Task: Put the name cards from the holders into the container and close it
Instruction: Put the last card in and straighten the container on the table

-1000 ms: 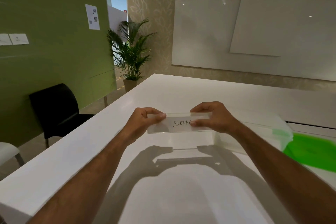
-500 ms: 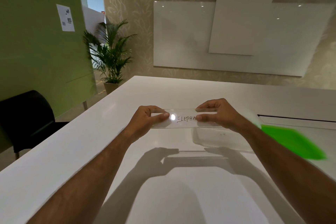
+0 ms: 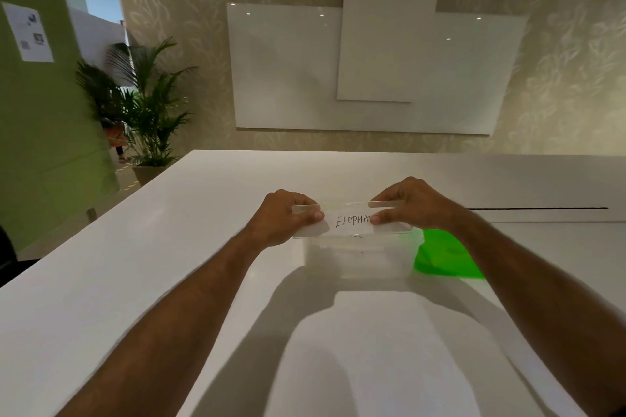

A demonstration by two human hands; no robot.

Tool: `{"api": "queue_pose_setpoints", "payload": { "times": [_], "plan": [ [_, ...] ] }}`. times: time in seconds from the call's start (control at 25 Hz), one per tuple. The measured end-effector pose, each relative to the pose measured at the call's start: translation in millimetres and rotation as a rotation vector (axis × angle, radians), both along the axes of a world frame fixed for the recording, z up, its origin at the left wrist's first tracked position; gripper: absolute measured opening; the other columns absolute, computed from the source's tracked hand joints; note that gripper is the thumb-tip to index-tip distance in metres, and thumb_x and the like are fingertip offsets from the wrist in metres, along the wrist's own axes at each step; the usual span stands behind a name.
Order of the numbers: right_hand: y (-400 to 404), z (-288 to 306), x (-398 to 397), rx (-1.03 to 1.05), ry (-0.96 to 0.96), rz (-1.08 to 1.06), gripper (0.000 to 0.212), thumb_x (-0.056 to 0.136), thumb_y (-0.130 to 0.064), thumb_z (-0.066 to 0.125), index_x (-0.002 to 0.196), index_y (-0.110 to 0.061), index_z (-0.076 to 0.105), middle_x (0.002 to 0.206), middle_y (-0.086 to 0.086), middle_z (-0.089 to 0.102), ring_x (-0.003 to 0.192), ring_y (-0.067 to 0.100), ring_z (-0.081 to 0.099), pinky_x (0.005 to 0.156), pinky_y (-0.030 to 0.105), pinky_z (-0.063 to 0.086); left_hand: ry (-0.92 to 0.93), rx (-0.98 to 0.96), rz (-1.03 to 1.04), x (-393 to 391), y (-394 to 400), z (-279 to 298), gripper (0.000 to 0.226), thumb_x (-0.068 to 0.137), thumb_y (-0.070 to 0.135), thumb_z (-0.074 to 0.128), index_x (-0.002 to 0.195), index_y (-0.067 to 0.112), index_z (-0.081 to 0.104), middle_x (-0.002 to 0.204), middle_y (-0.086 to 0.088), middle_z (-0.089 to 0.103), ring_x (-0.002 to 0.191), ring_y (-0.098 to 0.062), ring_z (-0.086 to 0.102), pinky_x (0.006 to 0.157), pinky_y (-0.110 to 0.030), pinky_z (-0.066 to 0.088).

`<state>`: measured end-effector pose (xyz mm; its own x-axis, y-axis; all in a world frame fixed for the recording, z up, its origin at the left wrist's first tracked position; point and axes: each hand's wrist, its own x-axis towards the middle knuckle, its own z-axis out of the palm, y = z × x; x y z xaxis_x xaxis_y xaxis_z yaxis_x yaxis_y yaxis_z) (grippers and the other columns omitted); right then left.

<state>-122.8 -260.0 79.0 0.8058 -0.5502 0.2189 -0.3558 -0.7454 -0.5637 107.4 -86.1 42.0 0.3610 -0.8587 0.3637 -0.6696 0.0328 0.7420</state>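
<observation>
A clear acrylic card holder (image 3: 352, 221) is held up above the table by both hands. Inside it sits a white name card (image 3: 349, 220) with handwritten letters "ELEPHA" showing. My left hand (image 3: 288, 216) pinches the holder's left end, and my right hand (image 3: 411, 205) pinches its right end, covering the rest of the word. Directly below and behind the holder stands a clear plastic container (image 3: 359, 257), open at the top. Its bright green lid (image 3: 443, 256) lies on the table just to its right.
The white table (image 3: 169, 281) stretches far ahead, with a dark slot (image 3: 538, 208) at the right. A potted palm (image 3: 149, 118) stands past the table's left corner beside a green wall. Whiteboards hang on the far wall.
The view has swung to the right, so the container and green lid now sit under the holder. Both hands keep the same hold on the holder's ends.
</observation>
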Motion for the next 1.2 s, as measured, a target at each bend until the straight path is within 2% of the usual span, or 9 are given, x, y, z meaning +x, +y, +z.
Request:
{"api": "queue_pose_setpoints", "payload": {
  "times": [0.12, 0.24, 0.36, 0.52, 0.68, 0.8, 0.92, 1.08, 1.2],
  "plan": [
    [-14, -1, -6, -0.062, 0.03, -0.01, 0.044, 0.063, -0.049, 0.084, 0.103, -0.034, 0.075, 0.098, -0.02, 0.074, 0.096, -0.003, 0.065, 0.084, 0.015, 0.047, -0.111, 0.035, 0.008, -5, -21, 2, 0.025, 0.083, 0.034, 0.075, 0.101, 0.017, 0.079, 0.097, 0.005, 0.077, 0.084, -0.012, 0.069, 0.067, -0.023, 0.053],
    [-27, 0, -5, -0.133, 0.055, -0.014, 0.039, 0.07, -0.042, 0.082, 0.106, -0.029, 0.076, 0.105, -0.012, 0.075, 0.095, 0.002, 0.065, 0.084, 0.018, 0.047, -0.197, 0.066, 0.005, -6, -37, 6, 0.025, 0.084, 0.035, 0.074, 0.102, 0.018, 0.079, 0.098, 0.003, 0.077, 0.086, -0.015, 0.07, 0.074, -0.029, 0.057],
    [-37, -2, -2, -0.167, 0.098, -0.023, 0.033, 0.072, -0.04, 0.082, 0.103, -0.028, 0.077, 0.1, -0.011, 0.077, 0.088, 0.003, 0.067, 0.077, 0.019, 0.049, -0.293, 0.123, -0.007, -6, -49, 9, 0.022, 0.086, 0.035, 0.072, 0.1, 0.021, 0.079, 0.099, 0.001, 0.077, 0.087, -0.018, 0.069, 0.079, -0.036, 0.058],
    [-42, -14, 3, -0.18, 0.188, -0.003, 0.029, 0.073, -0.037, 0.082, 0.099, -0.025, 0.078, 0.096, -0.009, 0.077, 0.079, 0.002, 0.066, 0.068, 0.019, 0.049, -0.416, 0.255, -0.056, -3, -59, 6, 0.031, 0.084, 0.037, 0.073, 0.108, 0.017, 0.077, 0.107, 0.0, 0.075, 0.096, -0.02, 0.067, 0.086, -0.037, 0.055],
    [-44, -27, 10, -0.195, 0.301, -0.001, 0.032, 0.07, -0.039, 0.083, 0.096, -0.023, 0.079, 0.087, -0.005, 0.078, 0.079, 0.011, 0.067, 0.072, 0.026, 0.051, -0.508, 0.377, -0.095, -5, -63, 2, 0.029, 0.084, 0.037, 0.073, 0.104, 0.016, 0.078, 0.099, -0.003, 0.076, 0.09, -0.02, 0.068, 0.08, -0.035, 0.056],
    [-49, -33, 16, -0.204, 0.362, -0.012, 0.034, 0.067, -0.039, 0.084, 0.095, -0.021, 0.078, 0.081, -0.008, 0.075, 0.077, 0.011, 0.062, 0.07, 0.024, 0.045, -0.54, 0.432, -0.083, -8, -68, -2, 0.03, 0.082, 0.035, 0.075, 0.105, 0.015, 0.078, 0.097, -0.004, 0.076, 0.086, -0.02, 0.068, 0.079, -0.035, 0.057],
    [-52, -39, 21, -0.237, 0.39, -0.027, 0.038, 0.068, -0.038, 0.085, 0.101, -0.02, 0.077, 0.098, -0.006, 0.077, 0.089, 0.012, 0.065, 0.079, 0.023, 0.048, -0.584, 0.475, -0.086, -9, -73, -3, 0.032, 0.082, 0.036, 0.077, 0.105, 0.015, 0.077, 0.1, -0.004, 0.076, 0.088, -0.02, 0.068, 0.082, -0.034, 0.057],
    [-53, -46, 25, -0.271, 0.413, -0.003, 0.028, 0.07, -0.033, 0.082, 0.096, -0.024, 0.079, 0.096, -0.01, 0.077, 0.081, 0.005, 0.064, 0.063, 0.013, 0.041, -0.611, 0.523, -0.079, -10, -78, -4, 0.029, 0.079, 0.034, 0.078, 0.102, 0.016, 0.077, 0.102, -0.001, 0.075, 0.092, -0.019, 0.069, 0.086, -0.036, 0.058],
    [-53, -47, 26, -0.245, 0.451, 0.006, 0.022, 0.071, -0.027, 0.077, 0.094, -0.026, 0.079, 0.094, -0.013, 0.077, 0.075, 0.0, 0.062, 0.063, 0.012, 0.041, -0.611, 0.573, -0.105, -12, -81, -4, 0.018, 0.079, 0.025, 0.075, 0.095, 0.019, 0.079, 0.099, 0.0, 0.076, 0.09, -0.018, 0.07, 0.085, -0.038, 0.059]
  ]
}}
